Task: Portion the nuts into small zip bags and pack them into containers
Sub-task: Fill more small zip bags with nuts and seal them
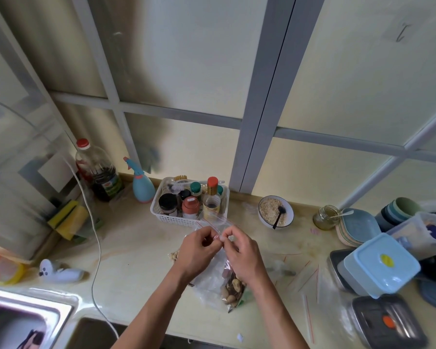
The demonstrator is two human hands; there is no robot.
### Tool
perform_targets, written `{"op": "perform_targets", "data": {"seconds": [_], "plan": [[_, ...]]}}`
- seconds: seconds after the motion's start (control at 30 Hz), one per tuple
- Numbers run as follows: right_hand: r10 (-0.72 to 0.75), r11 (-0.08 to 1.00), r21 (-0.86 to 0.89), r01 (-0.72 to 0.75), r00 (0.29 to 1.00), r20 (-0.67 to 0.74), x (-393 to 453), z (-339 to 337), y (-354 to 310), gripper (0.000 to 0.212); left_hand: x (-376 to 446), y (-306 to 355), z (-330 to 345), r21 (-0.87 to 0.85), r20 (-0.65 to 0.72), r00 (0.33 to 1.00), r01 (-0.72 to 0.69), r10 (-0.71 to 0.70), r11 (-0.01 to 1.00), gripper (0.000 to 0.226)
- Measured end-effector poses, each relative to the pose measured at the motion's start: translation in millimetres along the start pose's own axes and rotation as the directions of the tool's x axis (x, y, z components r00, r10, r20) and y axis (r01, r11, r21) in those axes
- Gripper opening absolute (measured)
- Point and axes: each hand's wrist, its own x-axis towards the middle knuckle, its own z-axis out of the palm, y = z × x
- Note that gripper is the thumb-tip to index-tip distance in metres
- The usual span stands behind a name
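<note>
A small clear zip bag [218,221] with a red strip is held up over the counter, pinched at its top edge by both hands. My left hand [198,250] grips its left side and my right hand [242,253] grips its right side, fingertips almost touching. Under my right wrist lies a bigger clear bag of nuts [230,288]. Several empty zip bags [305,275] lie flat on the counter to the right. A light blue lidded container [378,265] rests on a stack at the right, and a dark lidded container [388,321] sits near the front edge.
A white basket of jars and bottles [186,217] stands just behind my hands. A bowl of oats with a spoon [276,210], a glass jar [325,217] and stacked plates [358,230] are to the right. A sink [23,321], white cable [96,248], sponge [68,217] lie left.
</note>
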Motion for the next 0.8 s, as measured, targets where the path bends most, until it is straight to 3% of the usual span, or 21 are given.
{"op": "perform_targets", "data": {"seconds": [0.23, 0.7, 0.8], "plan": [[0.004, 1.0, 0.022, -0.004, 1.0, -0.027, 1, 1, 0, 0.012, 0, 2, 2, -0.096, 0.014, 0.994, 0.114, -0.113, 0.989, 0.027], [0.046, 0.995, -0.082, -0.057, 0.989, -0.137, -2, 11, 1, 0.016, -5, 3, 3, -0.008, 0.067, 0.991, 0.12, -0.119, 0.993, 0.04], [0.069, 0.992, -0.09, -0.084, 0.986, -0.153, -1, 13, 7, 0.013, -7, 2, 2, -0.004, 0.096, 0.983, 0.155, -0.154, 0.988, 0.029]]}}
